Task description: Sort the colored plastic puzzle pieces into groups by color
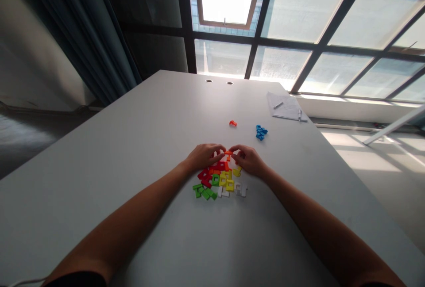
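My left hand [207,155] and my right hand [248,159] meet over the middle of the table. Between their fingertips is an orange plastic block [228,152], pinched at its two ends. Just under it shows another orange part, and I cannot tell whether it is joined. Nearer to me lie flat interlocking blocks: red ones [205,175] at the left, green ones [206,193] in front, yellow ones [227,181] in the middle and white ones [240,189] at the right. One yellow block [237,171] lies close below my right hand. The fingers hide part of the red and orange blocks.
Beyond my hands are a loose orange-red block [233,123] and a small heap of blue blocks [260,132]. Papers [286,106] with pens lie by the right edge of the white table [149,123]. Two round holes sit near its far edge, before the windows.
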Motion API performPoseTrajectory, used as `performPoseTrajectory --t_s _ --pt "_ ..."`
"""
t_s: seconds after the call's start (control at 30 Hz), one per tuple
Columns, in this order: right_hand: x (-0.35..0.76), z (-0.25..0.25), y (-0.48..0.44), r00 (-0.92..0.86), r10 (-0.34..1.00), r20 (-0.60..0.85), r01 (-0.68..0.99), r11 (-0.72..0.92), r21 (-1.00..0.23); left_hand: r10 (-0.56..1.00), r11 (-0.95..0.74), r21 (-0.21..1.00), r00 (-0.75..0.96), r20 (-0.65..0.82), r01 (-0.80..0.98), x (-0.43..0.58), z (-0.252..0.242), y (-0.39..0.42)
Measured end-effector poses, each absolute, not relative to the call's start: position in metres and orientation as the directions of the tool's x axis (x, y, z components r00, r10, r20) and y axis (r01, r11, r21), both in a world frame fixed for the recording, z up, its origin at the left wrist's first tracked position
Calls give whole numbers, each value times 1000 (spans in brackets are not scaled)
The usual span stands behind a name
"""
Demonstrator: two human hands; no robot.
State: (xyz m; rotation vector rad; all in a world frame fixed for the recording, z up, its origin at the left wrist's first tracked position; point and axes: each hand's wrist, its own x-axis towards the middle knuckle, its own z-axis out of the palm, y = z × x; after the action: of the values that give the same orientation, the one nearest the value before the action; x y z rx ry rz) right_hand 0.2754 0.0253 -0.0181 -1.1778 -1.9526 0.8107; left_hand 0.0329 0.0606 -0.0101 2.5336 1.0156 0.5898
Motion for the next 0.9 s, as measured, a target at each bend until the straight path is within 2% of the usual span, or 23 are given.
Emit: performPoseTrajectory --t_s 0.2,0.37,0.53,0.7,0.9 --pt "273 -20 27 -262 918 297 479 391 -786 748 -644 488 618 242 589 33 -12 61" --pt "294 -26 43 -110 886 451 697 392 -600 785 -596 525 579 221 608 34 -16 63" --pt "315 -32 55 -1 892 451 819 260 -512 780 -599 519 590 208 610 35 -15 64" --pt "309 -30 50 -110 912 396 870 280 -405 782 -597 519 589 206 611 35 -14 63" --pt "305 -28 45 -148 890 431 904 298 -306 781 -599 509 590 204 618 35 -14 63"
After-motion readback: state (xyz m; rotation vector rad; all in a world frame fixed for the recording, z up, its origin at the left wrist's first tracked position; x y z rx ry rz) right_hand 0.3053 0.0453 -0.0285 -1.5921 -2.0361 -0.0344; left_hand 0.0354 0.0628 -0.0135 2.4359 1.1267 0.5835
